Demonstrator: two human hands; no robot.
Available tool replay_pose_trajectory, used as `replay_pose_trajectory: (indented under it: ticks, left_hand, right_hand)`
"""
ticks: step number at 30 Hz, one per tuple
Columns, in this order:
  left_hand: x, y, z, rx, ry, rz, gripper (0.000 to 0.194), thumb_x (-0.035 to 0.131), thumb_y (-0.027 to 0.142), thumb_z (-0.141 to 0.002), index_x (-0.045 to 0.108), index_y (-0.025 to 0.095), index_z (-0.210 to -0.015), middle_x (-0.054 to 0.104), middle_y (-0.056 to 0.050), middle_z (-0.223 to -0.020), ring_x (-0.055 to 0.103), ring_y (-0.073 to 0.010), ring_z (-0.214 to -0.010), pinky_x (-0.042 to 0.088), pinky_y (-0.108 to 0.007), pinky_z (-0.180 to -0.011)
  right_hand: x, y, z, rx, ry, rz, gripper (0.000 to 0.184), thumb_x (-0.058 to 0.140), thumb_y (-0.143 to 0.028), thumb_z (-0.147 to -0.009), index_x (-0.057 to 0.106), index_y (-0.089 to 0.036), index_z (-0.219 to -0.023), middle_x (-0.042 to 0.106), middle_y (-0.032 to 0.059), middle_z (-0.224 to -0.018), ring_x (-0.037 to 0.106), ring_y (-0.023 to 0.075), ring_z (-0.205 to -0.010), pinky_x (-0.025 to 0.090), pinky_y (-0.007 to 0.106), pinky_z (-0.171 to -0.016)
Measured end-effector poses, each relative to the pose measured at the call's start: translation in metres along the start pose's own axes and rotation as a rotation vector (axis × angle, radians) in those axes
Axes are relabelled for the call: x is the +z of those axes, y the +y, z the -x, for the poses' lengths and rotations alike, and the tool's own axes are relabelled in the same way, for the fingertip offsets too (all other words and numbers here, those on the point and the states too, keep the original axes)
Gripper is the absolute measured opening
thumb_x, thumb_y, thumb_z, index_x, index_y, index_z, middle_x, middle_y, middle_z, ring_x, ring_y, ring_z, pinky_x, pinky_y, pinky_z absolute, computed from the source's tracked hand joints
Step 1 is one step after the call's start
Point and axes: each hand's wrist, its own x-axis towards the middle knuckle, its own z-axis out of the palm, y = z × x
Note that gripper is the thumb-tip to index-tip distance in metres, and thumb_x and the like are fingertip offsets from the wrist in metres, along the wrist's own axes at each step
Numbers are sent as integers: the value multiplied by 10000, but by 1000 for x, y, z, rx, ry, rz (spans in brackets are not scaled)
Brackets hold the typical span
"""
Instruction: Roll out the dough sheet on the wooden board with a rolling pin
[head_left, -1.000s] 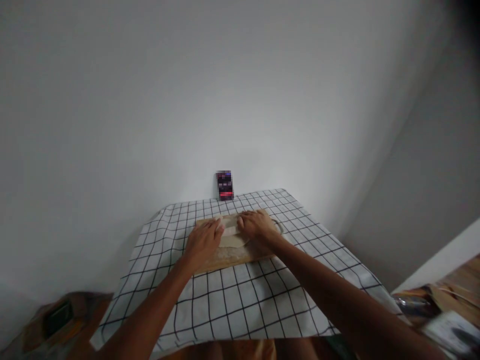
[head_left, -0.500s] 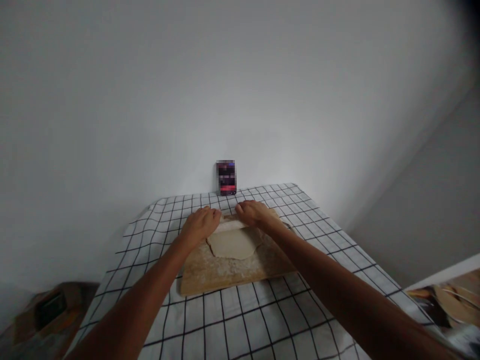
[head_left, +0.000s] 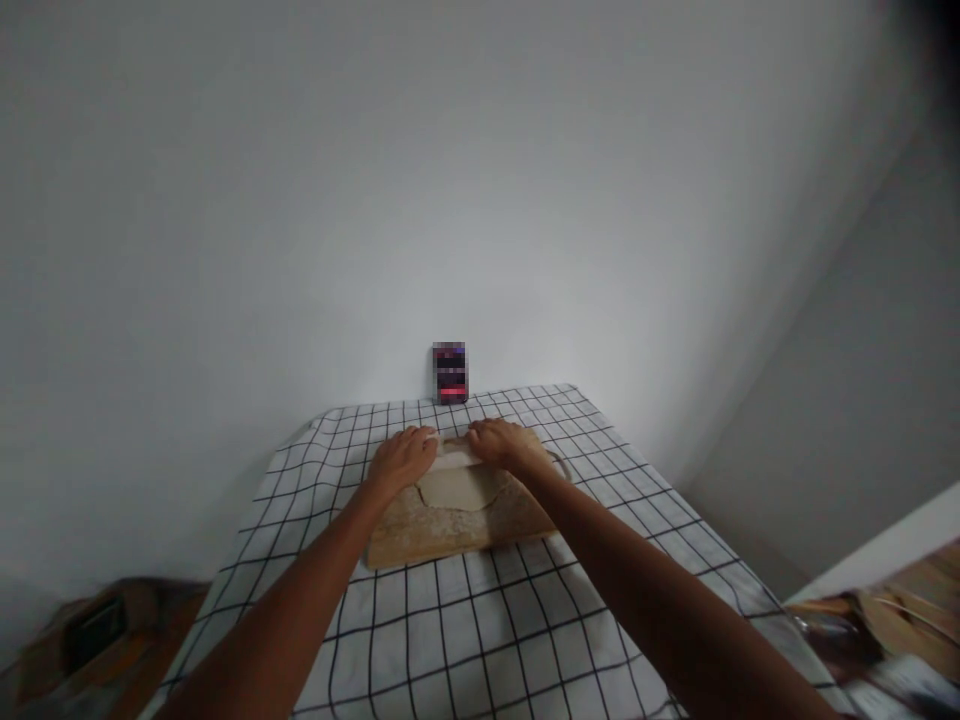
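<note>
A pale sheet of dough [head_left: 459,490] with uneven edges lies on a wooden board [head_left: 427,541] dusted with flour. Across its far part runs a whitish rolling pin [head_left: 454,459], visible only between my hands. My left hand [head_left: 403,456] is closed over the pin's left part, fingers curled forward. On the right part sits my right hand [head_left: 501,441], its fingers also bent over the pin. Both hands hide the pin's ends, and my right forearm covers some of the board's right side.
A white cloth with black grid lines [head_left: 442,630] covers the table. Against the wall leans a blurred dark, phone-like object [head_left: 450,374]. A cardboard box [head_left: 97,635] stands low at left, and blurred items [head_left: 892,630] lie at lower right.
The view has shifted slightly, so the board looks smaller and farther off. Both hands remain on the rolling pin, and less of the dough's near part shows.
</note>
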Motion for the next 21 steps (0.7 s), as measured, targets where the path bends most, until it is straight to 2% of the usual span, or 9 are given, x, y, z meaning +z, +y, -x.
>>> replay_pose_trajectory:
  ticks: [6, 13, 17, 21]
  left_hand:
    - [-5, 21, 39, -108, 84, 3, 462, 385, 298, -1031, 541, 193, -1453, 625, -100, -1463, 599, -239, -1293, 471, -373, -1080]
    - [-5, 28, 78, 31, 187, -31, 460, 351, 247, -1033, 622, 131, -1387, 631, -131, -1463, 594, -230, -1337, 446, -352, -1144]
    - [3, 25, 89, 84, 251, -10, 455, 347, 268, -1039, 667, 149, -1341, 676, -116, -1410, 631, -224, -1299, 452, -372, -1158]
    - [11, 21, 92, 131, 342, 2, 439, 369, 263, -1028, 675, 163, -1327, 695, -101, -1384, 643, -218, -1282, 451, -392, -1166]
  right_hand:
    - [6, -10, 37, -41, 90, 50, 416, 341, -301, -1057, 716, -163, -1170, 722, 145, -1259, 660, 252, -1174, 451, 369, -991]
    - [11, -19, 83, -47, 162, 12, 423, 322, -338, -1087, 715, -187, -1133, 697, 127, -1317, 633, 250, -1214, 380, 405, -1094]
    - [13, -21, 104, -66, 189, -12, 406, 324, -358, -1098, 666, -213, -1263, 640, 106, -1422, 585, 238, -1301, 312, 430, -1173]
    - [16, -21, 109, -70, 212, -19, 423, 330, -406, -1103, 628, -225, -1342, 587, 90, -1493, 525, 243, -1375, 272, 464, -1209]
